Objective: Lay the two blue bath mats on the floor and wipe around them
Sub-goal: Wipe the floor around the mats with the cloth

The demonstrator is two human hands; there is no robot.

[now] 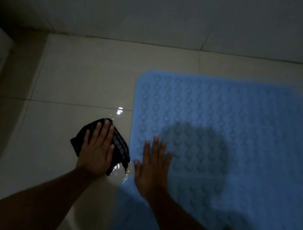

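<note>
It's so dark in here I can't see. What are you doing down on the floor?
A person presses the left hand flat on a dark checked cloth on the wet tile floor, right beside the blue bath mat. The right hand lies flat on the mat, which is already laid down.

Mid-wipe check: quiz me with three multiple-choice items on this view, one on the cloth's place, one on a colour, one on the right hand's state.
1. Where is the cloth, relative to the mat? A on it; B on the floor tiles to its left; C folded under it.
2. The mat's colour? A green; B blue; C red.
3. The right hand? A flat on the mat, fingers straight; B gripping the cloth; C a raised fist.
Answers: 1 B, the left hand presses it on tile; 2 B, pale blue throughout; 3 A, palm down near the mat's left edge.
</note>
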